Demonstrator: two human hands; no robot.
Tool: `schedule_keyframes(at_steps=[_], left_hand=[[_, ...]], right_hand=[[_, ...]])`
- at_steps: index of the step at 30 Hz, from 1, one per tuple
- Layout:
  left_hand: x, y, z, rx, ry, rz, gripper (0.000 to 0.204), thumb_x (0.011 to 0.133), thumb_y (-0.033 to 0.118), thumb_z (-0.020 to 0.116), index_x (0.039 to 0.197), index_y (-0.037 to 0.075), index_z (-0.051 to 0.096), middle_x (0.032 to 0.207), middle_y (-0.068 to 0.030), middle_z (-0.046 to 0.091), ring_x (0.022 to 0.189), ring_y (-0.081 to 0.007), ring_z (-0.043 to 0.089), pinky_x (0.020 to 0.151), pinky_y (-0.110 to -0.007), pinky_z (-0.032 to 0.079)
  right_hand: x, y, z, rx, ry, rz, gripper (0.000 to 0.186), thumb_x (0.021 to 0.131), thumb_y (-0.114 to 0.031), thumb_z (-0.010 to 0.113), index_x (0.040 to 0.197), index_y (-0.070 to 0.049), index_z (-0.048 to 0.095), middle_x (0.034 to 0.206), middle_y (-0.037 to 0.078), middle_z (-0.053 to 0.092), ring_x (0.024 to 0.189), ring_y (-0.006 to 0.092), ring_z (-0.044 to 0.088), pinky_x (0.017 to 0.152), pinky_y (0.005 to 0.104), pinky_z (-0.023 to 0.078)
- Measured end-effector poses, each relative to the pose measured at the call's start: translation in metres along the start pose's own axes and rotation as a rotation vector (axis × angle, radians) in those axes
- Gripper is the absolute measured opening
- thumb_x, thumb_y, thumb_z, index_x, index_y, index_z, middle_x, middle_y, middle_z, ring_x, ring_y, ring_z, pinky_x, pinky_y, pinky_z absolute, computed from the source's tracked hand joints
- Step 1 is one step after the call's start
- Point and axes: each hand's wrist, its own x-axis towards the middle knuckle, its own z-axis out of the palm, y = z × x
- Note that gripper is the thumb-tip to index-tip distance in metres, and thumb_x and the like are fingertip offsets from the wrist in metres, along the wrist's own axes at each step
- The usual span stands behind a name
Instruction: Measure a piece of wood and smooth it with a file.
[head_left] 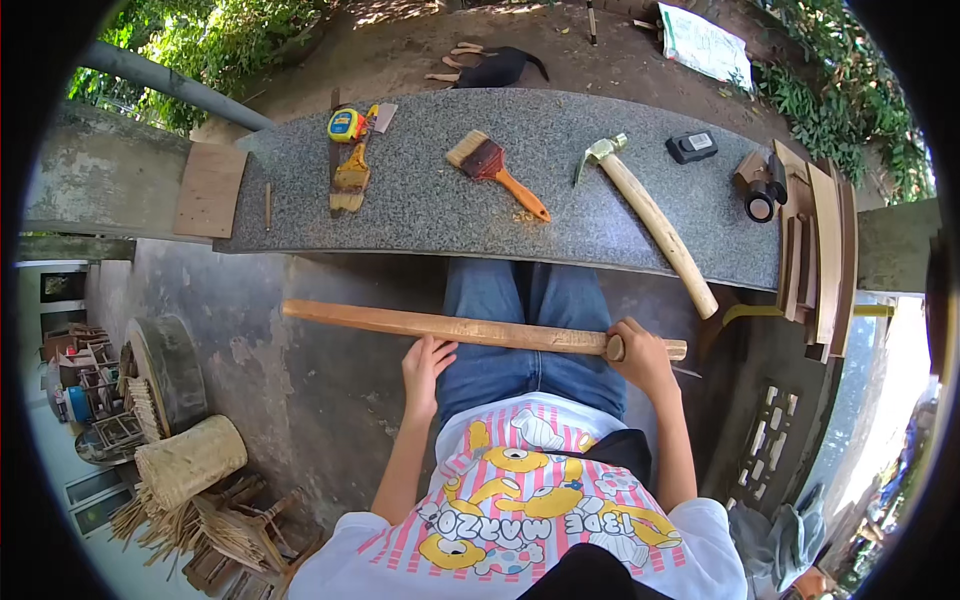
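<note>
right hand (640, 358) fingers clench the wooden stick (470, 328); left hand (424, 368) fingers loose beneath it.

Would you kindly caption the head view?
Both hands hold a wooden stick below a granite slab bearing hammer and brush.

- The granite slab (450, 215) lies across the front; its near strip, on the person's side of the paintbrush (497, 170), is bare stone, open to a hand.
- On the slab, the hammer (655, 220) slants across the right part down to the near edge and blocks passage there.
- The tape measure (345, 124) and wood scraps (349, 180) crowd the left part.
- Stacked boards (820, 240) close off the slab's right end.
- Below the slab, the long wooden stick (470, 328) bars the way across the lap.
</note>
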Motion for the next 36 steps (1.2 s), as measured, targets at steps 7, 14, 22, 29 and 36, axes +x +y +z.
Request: schedule_keyframes(at_steps=[7,14,22,29,36], left_hand=[[0.038,0.120,0.040,0.630,0.020,0.545,0.022,0.095,0.021,0.061,0.104,0.000,0.063,0.077,-0.0088,0.069,0.059,-0.0100,0.062,0.053,-0.024,0.047],[0.166,0.189,0.156,1.250,-0.529,1.463,0.030,0.081,0.013,0.071,0.110,0.012,0.063,0.107,-0.0006,0.056,0.096,-0.0193,0.058,0.078,-0.034,0.047],[0.178,0.208,0.198,1.790,-0.882,1.496,0.026,0.073,0.020,0.076,0.095,0.016,0.063,0.100,0.0035,0.053,0.099,-0.0145,0.052,0.082,-0.034,0.039],[0.204,0.198,0.170,1.720,-0.736,1.585,0.028,0.079,0.024,0.072,0.100,0.013,0.056,0.098,0.0022,0.056,0.096,-0.0172,0.055,0.083,-0.035,0.039],[0.162,0.245,0.124,0.914,-0.436,1.078,0.029,0.091,0.012,0.064,0.117,0.004,0.053,0.101,-0.0066,0.064,0.089,-0.0182,0.063,0.077,-0.032,0.050]], right_hand=[[0.007,-0.001,0.003,-0.047,0.088,-0.049,0.023,0.069,-0.008,0.068,0.093,-0.009,0.066,0.086,0.009,0.062,0.077,0.0329,0.064,0.070,0.0428,0.053],[0.003,0.001,0.007,-0.022,0.116,-0.063,0.022,0.070,-0.010,0.068,0.092,-0.012,0.066,0.085,0.008,0.061,0.072,0.0340,0.065,0.066,0.0435,0.054],[0.000,0.004,0.010,-0.036,0.126,-0.059,0.026,0.069,-0.008,0.068,0.094,-0.013,0.067,0.085,0.007,0.061,0.071,0.0340,0.065,0.067,0.0425,0.054],[0.002,0.005,0.012,-0.008,0.112,-0.067,0.030,0.066,-0.007,0.069,0.096,-0.013,0.069,0.087,0.007,0.062,0.072,0.0339,0.065,0.067,0.0421,0.055],[0.002,0.005,0.011,-0.007,0.124,-0.065,0.031,0.064,-0.006,0.070,0.095,-0.012,0.069,0.087,0.007,0.062,0.072,0.0337,0.064,0.068,0.0412,0.054]])
